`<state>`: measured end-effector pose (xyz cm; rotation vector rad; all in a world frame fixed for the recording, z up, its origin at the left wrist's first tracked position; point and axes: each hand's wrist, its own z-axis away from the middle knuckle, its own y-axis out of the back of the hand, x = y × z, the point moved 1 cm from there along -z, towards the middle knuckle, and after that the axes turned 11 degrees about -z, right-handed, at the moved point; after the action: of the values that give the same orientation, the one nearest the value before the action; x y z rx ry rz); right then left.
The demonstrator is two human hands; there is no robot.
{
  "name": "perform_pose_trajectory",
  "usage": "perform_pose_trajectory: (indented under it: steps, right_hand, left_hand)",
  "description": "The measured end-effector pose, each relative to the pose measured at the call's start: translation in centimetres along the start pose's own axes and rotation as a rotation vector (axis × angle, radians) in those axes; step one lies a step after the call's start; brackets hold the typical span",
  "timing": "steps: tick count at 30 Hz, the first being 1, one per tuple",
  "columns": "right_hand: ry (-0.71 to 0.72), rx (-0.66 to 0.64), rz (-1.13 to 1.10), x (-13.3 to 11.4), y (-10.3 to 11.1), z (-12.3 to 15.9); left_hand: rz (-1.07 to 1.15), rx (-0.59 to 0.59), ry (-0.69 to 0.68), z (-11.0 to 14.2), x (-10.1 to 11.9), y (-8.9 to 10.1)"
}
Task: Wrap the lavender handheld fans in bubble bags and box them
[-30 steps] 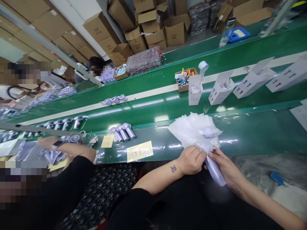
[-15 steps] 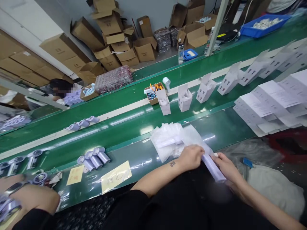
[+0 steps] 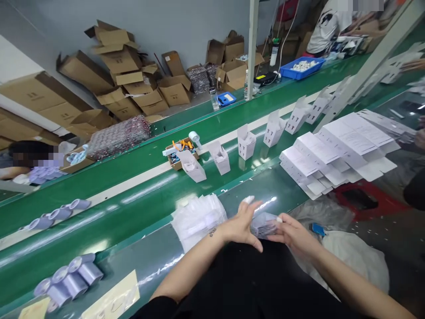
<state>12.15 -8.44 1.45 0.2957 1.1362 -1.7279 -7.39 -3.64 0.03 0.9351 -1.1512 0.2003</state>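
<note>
My right hand [image 3: 292, 232] pinches the near end of a small translucent plastic bag [image 3: 264, 223], which looks greyish; I cannot make out what is inside. My left hand [image 3: 244, 223] is spread just left of the bag, thumb and fingers apart, with a white covering on one fingertip. Beside my left forearm lies a pile of frosted plastic bags [image 3: 201, 219] on the dark worktop [image 3: 156, 241]. Farther left, several lavender cylindrical device bodies [image 3: 73, 279] lie side by side near a yellow paper sheet [image 3: 116, 297].
Open white boxes [image 3: 246, 144] stand in a row along the green conveyor [image 3: 139, 190]. Flattened printed cartons [image 3: 341, 150] overlap at the right. A small brown box of parts [image 3: 175, 164] sits behind the first white box. A slanted post [image 3: 361, 79] crosses the right side. Co-workers sit across the line.
My view has swung right. The lavender tube seen in my hands no longer shows. My left hand has opened, and my right hand now pinches a translucent bag.
</note>
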Motion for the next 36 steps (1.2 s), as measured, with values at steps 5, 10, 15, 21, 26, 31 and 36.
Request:
perform_pose_trajectory:
  steps: [5,10,15,21,26,31,36]
  right_hand:
    - [0.061,0.106,-0.037,-2.0,3.3,-2.8]
    - [0.466,0.705,-0.073,-7.6,10.7,-8.4]
    - [0.531,0.853,0.05,-8.2,12.5,-12.3]
    - [0.709,0.797,0.632,-4.1,9.5,-9.3]
    - [0.922,0.39,1.181,-1.2,6.4,-9.4]
    - [0.915,0.15,1.161,-0.5,4.6,-11.3]
    - [0.762,-0.132,1.093,-2.2,2.6,-12.8]
  left_hand:
    - [-0.001,0.002,0.038,-2.7,-1.1,-2.8]
    - [0.429,0.191,0.454,-2.9,-1.6,-2.6]
    - [0.839,0.334,0.482,-1.4,-1.6,-0.2]
    - [1.042,0.656,0.445,1.9,-2.4,3.2]
    - [1.052,0.844,0.403,0.4,-1.4,4.4]
    - [0.863,0.921,0.409,-2.7,-1.5,4.2]
    - [0.337,1.064,0.484,-1.7,-2.2,4.8]
